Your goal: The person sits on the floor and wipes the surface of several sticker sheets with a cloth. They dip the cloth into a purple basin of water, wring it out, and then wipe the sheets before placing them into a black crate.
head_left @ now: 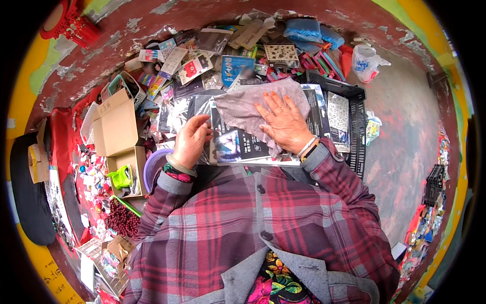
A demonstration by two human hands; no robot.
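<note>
My right hand (286,121) lies flat, fingers spread, on a crumpled greyish-pink cloth (238,107). Under the cloth are flat black printed packages (248,148) with pictures on them, lying close in front of my body. My left hand (191,142) is at the left edge of these packages, its fingers curled in toward the thumb. Whatever its fingertips may hold is hidden. Clear plastic wrapping (202,107) shows just beyond the left hand.
A black plastic crate (358,126) stands right of the packages. Heaped small packaged goods (195,66) lie beyond them. At left are an open cardboard box (116,124), a purple basin (154,167) and dark red beads (121,219). A white plastic bag (366,63) sits at far right.
</note>
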